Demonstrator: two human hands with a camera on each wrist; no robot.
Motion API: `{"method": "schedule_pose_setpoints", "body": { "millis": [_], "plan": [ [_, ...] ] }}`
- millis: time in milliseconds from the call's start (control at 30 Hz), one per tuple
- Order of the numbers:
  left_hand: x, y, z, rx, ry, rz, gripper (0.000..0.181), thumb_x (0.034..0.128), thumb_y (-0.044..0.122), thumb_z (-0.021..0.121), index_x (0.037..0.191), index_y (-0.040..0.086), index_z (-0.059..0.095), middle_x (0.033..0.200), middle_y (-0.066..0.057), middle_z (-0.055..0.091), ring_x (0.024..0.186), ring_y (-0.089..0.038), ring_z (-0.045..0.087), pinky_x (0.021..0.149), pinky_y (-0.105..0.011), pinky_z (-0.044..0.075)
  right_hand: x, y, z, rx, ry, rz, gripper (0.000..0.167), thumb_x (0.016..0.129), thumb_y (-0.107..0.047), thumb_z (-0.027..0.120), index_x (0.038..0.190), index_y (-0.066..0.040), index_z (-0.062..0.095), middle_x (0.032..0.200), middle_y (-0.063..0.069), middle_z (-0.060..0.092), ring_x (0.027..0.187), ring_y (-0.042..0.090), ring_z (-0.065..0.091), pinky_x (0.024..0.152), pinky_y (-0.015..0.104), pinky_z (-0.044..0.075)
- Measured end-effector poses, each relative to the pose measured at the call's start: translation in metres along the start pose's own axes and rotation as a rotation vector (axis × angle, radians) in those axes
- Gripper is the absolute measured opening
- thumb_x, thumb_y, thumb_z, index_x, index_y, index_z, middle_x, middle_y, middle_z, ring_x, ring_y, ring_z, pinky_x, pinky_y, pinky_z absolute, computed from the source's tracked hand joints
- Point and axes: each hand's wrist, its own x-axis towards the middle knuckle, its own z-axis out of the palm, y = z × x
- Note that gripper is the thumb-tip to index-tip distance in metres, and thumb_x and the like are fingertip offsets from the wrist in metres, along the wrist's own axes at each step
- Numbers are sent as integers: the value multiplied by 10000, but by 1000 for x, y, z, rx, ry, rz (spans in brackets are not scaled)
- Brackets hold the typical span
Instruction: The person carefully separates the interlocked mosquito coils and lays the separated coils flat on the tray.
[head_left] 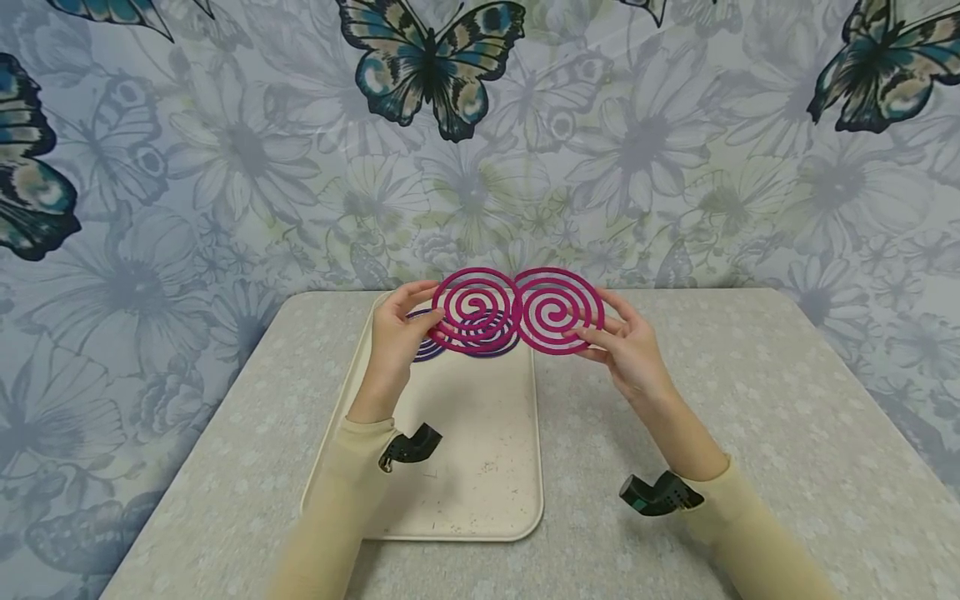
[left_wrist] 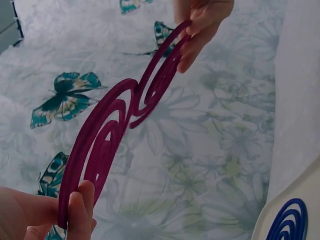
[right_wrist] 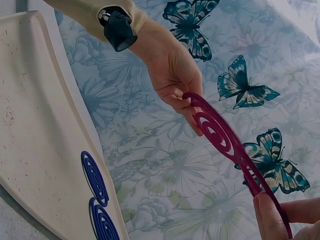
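Both hands hold up a flat magenta piece (head_left: 517, 310) made of two spirals joined side by side. My left hand (head_left: 396, 337) pinches its left rim between thumb and fingers. At the opposite rim my right hand (head_left: 633, 354) grips with the thumb in front and fingers behind. Seen edge-on in the left wrist view, the magenta piece (left_wrist: 74, 162) looks thin and slightly bent at the join. Below and behind it, a blue double spiral (right_wrist: 95, 180) lies on a cream tray (head_left: 465, 433); the magenta spirals partly cover it in the head view.
The tray rests on the left half of a table with a pale patterned cover (head_left: 750, 400). Small dark specks dot the tray's surface. A butterfly-print cloth (head_left: 645, 167) hangs behind the table. Each wrist carries a small black camera (head_left: 411, 444).
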Motion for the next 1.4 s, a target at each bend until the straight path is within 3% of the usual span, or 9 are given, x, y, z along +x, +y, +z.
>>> {"method": "schedule_pose_setpoints", "body": {
  "millis": [167, 467, 667, 800, 933, 1033, 1133, 1267, 1400],
  "plan": [
    [8, 2, -14, 34, 1, -7, 401, 900, 21, 613, 1293, 65, 544, 1308, -147, 578, 673, -4, 673, 686, -175, 567, -1, -3, -1, -14, 31, 5, 642, 903, 89, 534, 1473, -28, 261, 908, -71, 725, 787, 86, 720, 633, 234, 580],
    [18, -9, -24, 115, -102, -39, 396, 906, 19, 598, 1296, 67, 544, 1325, -142, 574, 692, -20, 659, 628, -164, 551, 1, -1, -1, 7, 16, 3, 621, 895, 99, 542, 1450, -2, 282, 906, -55, 730, 787, 92, 720, 638, 241, 583],
    [24, -35, -42, 157, -90, -75, 405, 915, 21, 589, 1311, 93, 541, 1348, -138, 557, 749, 5, 654, 660, -147, 549, 4, 5, 1, -8, -5, 24, 564, 902, 81, 547, 1411, -32, 332, 932, -44, 725, 807, 100, 720, 654, 257, 585],
    [21, -59, -57, 219, -98, -62, 400, 915, -7, 572, 1307, 69, 540, 1342, -180, 550, 721, -9, 636, 667, -121, 529, 5, 10, 5, -19, -6, 36, 574, 904, 64, 557, 1422, -43, 333, 953, -46, 717, 815, 99, 720, 659, 259, 585],
    [13, -80, -69, 302, -100, -54, 406, 903, -40, 565, 1298, 50, 543, 1326, -222, 551, 791, -140, 642, 637, -104, 487, 6, 13, 7, -30, -8, 53, 631, 904, 58, 561, 1463, -27, 279, 951, -68, 713, 817, 91, 718, 666, 251, 585],
    [8, -92, -77, 335, -99, -56, 408, 894, -47, 569, 1293, 34, 543, 1315, -246, 551, 982, -317, 631, 643, -86, 468, 6, 14, 7, -32, -8, 63, 640, 903, 65, 558, 1466, -22, 268, 935, -64, 717, 807, 89, 718, 664, 245, 584],
    [5, -103, -83, 352, -110, -44, 405, 891, -56, 562, 1290, 13, 540, 1299, -269, 551, 1142, -387, 561, 668, -70, 458, 8, 18, 7, -49, 3, 71, 633, 901, 68, 561, 1460, -28, 280, 927, -59, 717, 797, 86, 717, 661, 243, 584],
    [1, -113, -89, 423, -102, -36, 398, 874, -73, 556, 1265, 2, 556, 1248, -273, 586, 1161, -365, 551, 689, -85, 451, 9, 26, 8, -85, 11, 89, 630, 896, 67, 568, 1454, -41, 296, 956, -31, 711, 781, 87, 718, 660, 246, 584],
    [-2, -120, -92, 539, -30, 2, 396, 840, -47, 569, 1226, 39, 594, 1167, -228, 653, 961, -303, 634, 643, -140, 459, 11, 35, 10, -128, 8, 109, 626, 899, 55, 574, 1455, -53, 307, 1168, 150, 668, 777, 86, 718, 670, 252, 584]
  ]
}}
